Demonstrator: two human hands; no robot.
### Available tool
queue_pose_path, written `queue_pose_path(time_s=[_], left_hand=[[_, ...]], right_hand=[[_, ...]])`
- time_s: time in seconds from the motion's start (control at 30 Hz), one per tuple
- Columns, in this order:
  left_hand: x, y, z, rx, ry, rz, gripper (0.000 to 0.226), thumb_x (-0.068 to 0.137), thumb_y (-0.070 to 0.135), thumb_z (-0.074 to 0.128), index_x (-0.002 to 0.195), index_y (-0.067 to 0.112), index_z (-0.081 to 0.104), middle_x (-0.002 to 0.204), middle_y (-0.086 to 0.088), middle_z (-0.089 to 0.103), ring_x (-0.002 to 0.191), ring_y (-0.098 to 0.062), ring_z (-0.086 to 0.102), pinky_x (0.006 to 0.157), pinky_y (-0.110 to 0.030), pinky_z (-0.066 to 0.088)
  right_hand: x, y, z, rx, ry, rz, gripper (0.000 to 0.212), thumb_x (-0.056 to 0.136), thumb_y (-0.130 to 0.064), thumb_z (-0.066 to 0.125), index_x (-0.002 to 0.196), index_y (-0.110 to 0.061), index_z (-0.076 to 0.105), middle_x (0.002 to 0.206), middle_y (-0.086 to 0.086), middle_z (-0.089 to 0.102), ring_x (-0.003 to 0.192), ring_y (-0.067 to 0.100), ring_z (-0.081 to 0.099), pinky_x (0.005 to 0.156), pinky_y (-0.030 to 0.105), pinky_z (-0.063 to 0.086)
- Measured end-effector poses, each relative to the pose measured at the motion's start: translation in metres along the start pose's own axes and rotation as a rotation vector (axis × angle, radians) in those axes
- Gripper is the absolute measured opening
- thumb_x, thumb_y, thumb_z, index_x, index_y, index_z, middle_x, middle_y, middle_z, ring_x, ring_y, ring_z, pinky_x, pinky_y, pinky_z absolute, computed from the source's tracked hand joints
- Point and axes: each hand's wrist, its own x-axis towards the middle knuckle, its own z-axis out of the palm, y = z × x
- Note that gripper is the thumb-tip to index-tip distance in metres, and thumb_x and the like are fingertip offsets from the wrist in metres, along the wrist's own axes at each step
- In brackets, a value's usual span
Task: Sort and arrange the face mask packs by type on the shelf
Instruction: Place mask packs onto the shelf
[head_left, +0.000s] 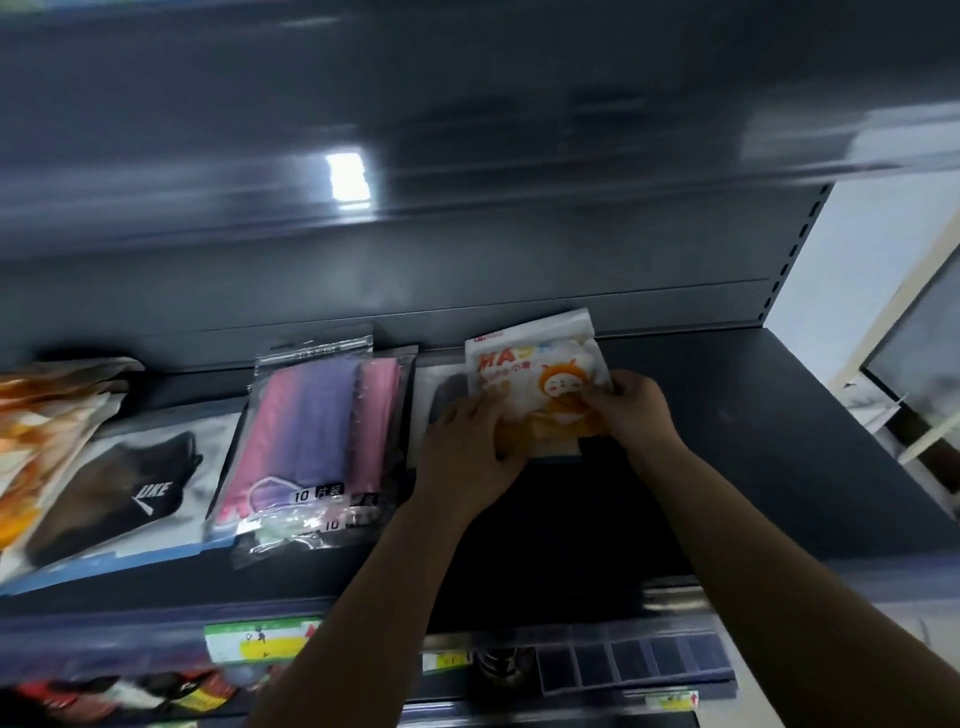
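Two hands work at the centre of the frame in the head view, the only view. The left hand (467, 447) and the right hand (636, 410) both hold the white-and-orange mask pack (535, 384), which stands tilted, its top leaning toward the back panel of the dark shelf (753, 441). Each grip is clamped on the pack's lower edge, fingers curled round it from either side. A grey pack (441, 395) lies just behind the left hand, partly hidden.

Left of centre, the pink-and-purple packs (306, 441) lie overlapped. Further left lies the black mask pack (124, 483), and orange packs (47, 431) sit at the left edge, blurred.

Judgement: the held pack is likely light, soft and glossy, so it may slip or buckle. Hold it by the sealed edges, not the padded middle. Placement appears under way; the right part of the shelf shows bare surface.
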Motion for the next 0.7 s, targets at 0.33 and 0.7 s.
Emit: queue_pose_path(time_s=[0.33,0.7], left_hand=[[-0.004,0.026,0.009,0.132,-0.212,-0.177,0.078,0.084,0.063,0.048,0.149,0.03,0.019,0.16,0.001,0.009,0.146,-0.024,0.007,0.117,-0.042,0.01],[-0.022,0.067,0.017,0.091,0.027,-0.585,0.074,0.083,0.057,0.058,0.139,0.014,0.034,0.137,-0.012,0.048,0.127,-0.032,0.037,0.102,-0.039,0.033]], right_hand=[[0.011,0.029,-0.067,0.088,0.005,0.079,0.026,0.091,-0.017,0.053,0.115,-0.01,0.059,0.103,0.009,0.068,0.091,0.025,0.066,0.082,0.045,0.056],[-0.004,0.048,-0.098,0.065,-0.095,0.053,0.038,0.076,-0.023,0.077,0.109,-0.013,0.062,0.097,0.002,0.07,0.088,0.02,0.067,0.076,0.036,0.056]])
